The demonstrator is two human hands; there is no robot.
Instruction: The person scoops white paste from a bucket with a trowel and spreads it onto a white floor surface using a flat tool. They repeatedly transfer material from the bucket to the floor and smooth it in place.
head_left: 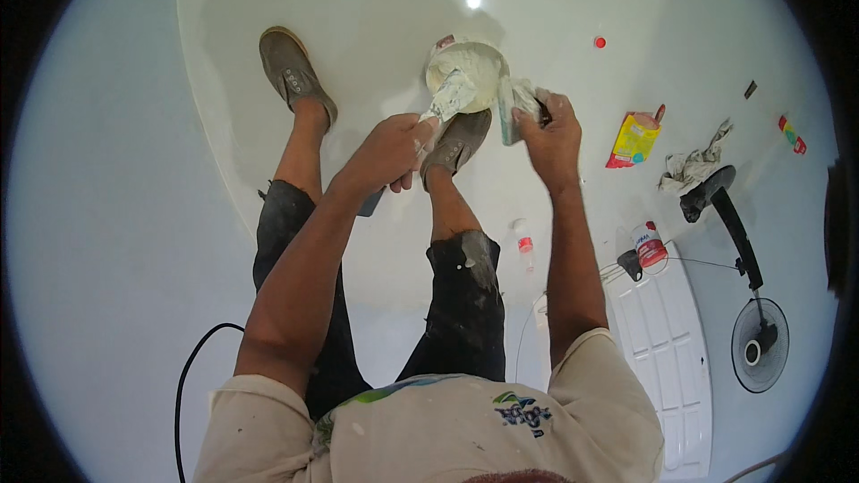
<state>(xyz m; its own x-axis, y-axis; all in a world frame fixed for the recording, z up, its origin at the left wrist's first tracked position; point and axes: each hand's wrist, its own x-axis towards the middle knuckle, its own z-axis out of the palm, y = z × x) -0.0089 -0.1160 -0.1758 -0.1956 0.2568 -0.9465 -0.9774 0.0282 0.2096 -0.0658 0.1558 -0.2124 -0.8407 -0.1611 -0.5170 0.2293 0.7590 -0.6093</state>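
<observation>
My left hand (386, 154) is closed around a putty knife (454, 94), its blade thickly coated with pale paste. That blade reaches over a round bucket (490, 55) of creamy white putty by my shoe. A dark bluish-grey piece (370, 203) shows under the same hand; I cannot tell whether it belongs to the knife. On the other side of the bucket, my right hand (553, 139) grips a wide flat scraper (508, 118) with a greenish blade, held upright next to the rim. White putty clings to this scraper as well.
My shoes (300, 72) stand on the pale floor. Rightward lie a red cap (599, 42), a yellow-red packet (633, 141), a crumpled rag (696, 165), a plastic bottle (525, 246) and a red-white tub (650, 244). A black fan (761, 344) and a white panelled door (667, 340) are farther right.
</observation>
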